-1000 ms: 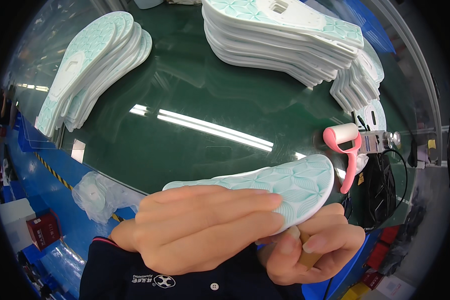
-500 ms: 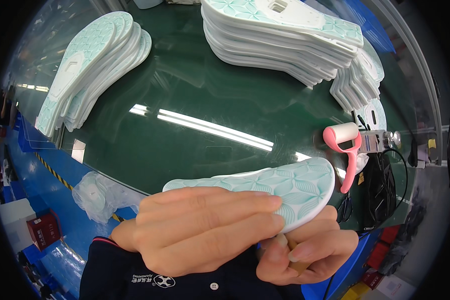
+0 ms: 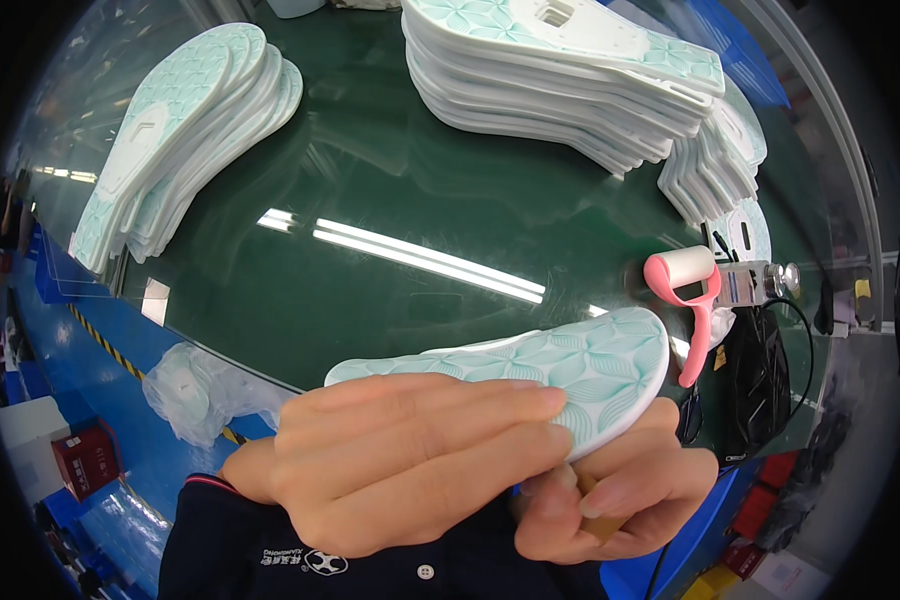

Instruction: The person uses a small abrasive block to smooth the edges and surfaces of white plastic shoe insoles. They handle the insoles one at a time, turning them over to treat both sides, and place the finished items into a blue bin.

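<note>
Panel tip point(image 3: 615, 370) higher, past left hand point(image 3: 400, 465)

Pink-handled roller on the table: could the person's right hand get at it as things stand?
Likely yes: the right hand is close to the pink-handled roller, and nothing seems to lie over it. But that hand is pinching a small tan piece, which it would probably have to release first.

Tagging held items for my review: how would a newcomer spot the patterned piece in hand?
Find the green table, then its near side, where the left hand lies across a rounded white panel with a mint petal pattern. Similar stacked panels sit farther back; only this one is held.
</note>
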The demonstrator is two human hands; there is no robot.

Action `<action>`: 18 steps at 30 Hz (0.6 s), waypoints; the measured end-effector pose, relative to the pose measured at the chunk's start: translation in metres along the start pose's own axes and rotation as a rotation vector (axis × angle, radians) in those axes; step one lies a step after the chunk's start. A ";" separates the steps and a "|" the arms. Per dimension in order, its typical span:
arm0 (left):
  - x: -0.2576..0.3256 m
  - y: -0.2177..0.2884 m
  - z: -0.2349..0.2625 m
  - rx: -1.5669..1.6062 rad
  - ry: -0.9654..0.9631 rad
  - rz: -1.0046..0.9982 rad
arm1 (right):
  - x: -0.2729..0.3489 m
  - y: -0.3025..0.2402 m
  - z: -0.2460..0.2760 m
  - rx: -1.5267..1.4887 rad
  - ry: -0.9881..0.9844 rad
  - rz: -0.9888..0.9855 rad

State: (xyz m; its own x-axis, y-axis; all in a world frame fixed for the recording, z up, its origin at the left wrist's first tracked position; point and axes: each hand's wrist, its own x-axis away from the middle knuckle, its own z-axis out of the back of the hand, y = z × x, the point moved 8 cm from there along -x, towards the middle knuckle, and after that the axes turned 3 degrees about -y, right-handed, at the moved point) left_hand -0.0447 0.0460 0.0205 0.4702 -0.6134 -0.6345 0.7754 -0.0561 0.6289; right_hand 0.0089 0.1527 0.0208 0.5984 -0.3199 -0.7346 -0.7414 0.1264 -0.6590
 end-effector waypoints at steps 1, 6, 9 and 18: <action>-0.002 0.002 -0.001 -0.006 -0.018 -0.003 | 0.000 -0.003 0.002 0.036 0.013 -0.001; 0.001 0.000 0.000 0.008 0.079 0.078 | 0.009 0.000 0.006 0.140 0.103 -0.025; -0.001 0.001 0.001 -0.004 0.016 0.039 | 0.006 -0.001 0.004 0.155 0.058 -0.047; 0.000 0.001 0.000 0.013 0.077 0.076 | 0.008 -0.002 0.006 0.221 0.097 -0.074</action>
State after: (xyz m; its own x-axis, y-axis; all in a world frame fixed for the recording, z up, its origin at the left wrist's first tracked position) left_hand -0.0439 0.0460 0.0211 0.5590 -0.5540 -0.6169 0.7309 -0.0221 0.6821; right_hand 0.0169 0.1557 0.0154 0.6087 -0.4230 -0.6712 -0.6059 0.2984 -0.7375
